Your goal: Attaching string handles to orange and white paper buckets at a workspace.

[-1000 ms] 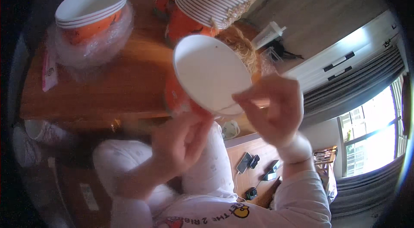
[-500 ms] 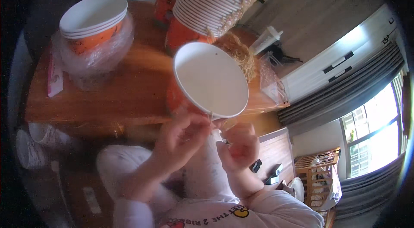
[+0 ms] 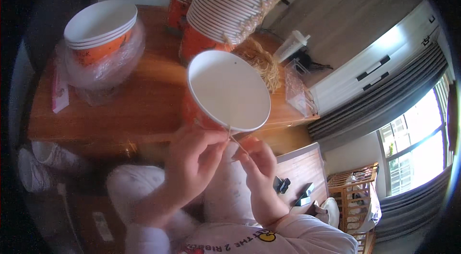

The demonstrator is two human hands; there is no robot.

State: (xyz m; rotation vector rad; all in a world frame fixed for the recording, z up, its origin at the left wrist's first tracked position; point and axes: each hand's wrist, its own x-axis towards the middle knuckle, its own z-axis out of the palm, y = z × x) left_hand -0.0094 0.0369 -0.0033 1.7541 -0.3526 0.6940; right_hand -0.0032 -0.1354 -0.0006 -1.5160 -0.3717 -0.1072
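An orange paper bucket [image 3: 229, 88] with a white inside stands at the table's near edge, its open top tilted toward me. Thin tan twine [image 3: 238, 145] comes from the near side of its rim and crosses between my hands. My left hand [image 3: 194, 158] is closed in a pinch on the twine just below the rim. On the other side, my right hand [image 3: 259, 162] pinches a strand of it between thumb and fingers. Behind the bucket lies a loose bundle of tan twine [image 3: 261, 64].
Tall nested buckets [image 3: 235, 4] rise at the back, twine hanging along their rims. More buckets [image 3: 101, 25] sit in clear plastic wrap at the left of the wooden table [image 3: 105, 119]. A clear lidded cup [image 3: 292, 46] and a clear plastic bag [image 3: 297, 88] are at the right.
My right hand has moved left and up, closer to my left hand, and the twine now stretches between them. The whole view has shifted slightly.
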